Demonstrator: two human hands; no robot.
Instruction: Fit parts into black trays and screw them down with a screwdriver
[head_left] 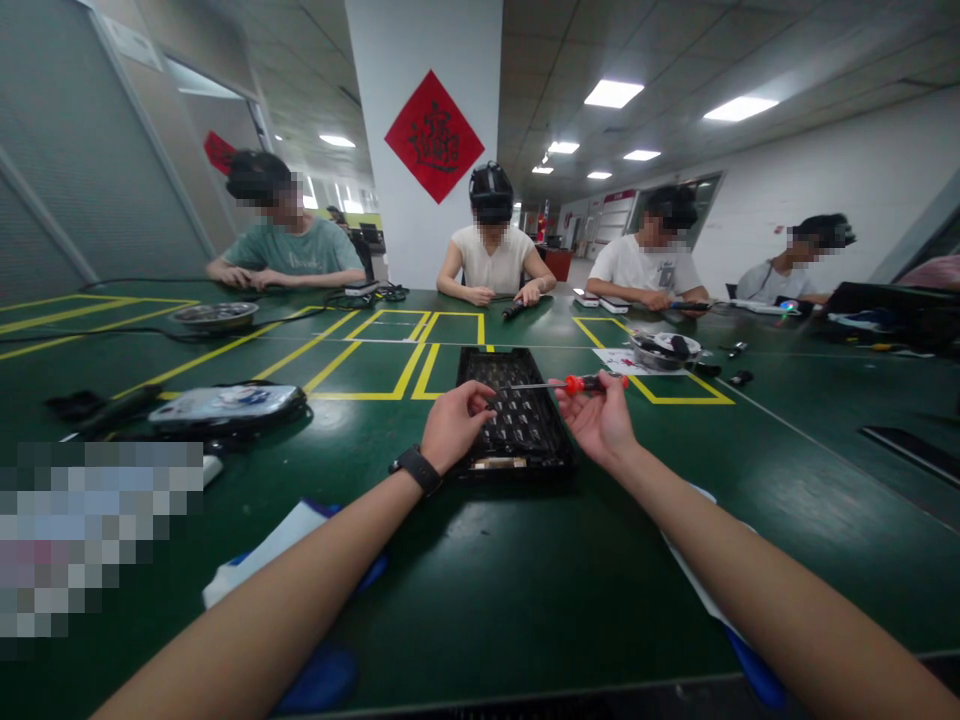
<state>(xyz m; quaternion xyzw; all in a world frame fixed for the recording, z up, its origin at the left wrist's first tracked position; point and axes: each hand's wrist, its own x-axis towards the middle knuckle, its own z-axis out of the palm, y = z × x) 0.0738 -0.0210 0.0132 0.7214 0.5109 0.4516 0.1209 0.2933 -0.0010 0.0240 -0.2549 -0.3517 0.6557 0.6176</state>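
The black case (pixel 556 462) is laid on the green bench (pixel 480 590), directly between the forearms, with its inner side exposed and rows of small pieces visible inside. A screwdriver (pixel 576 385) is gripped in the right hand (pixel 600 425), its shaft directed leftward above the case. The fingers of the left hand (pixel 454 420) are held narrow near the shaft tip; whether anything is pinched cannot be told. Whether any piece has been fastened or loosened cannot be determined.
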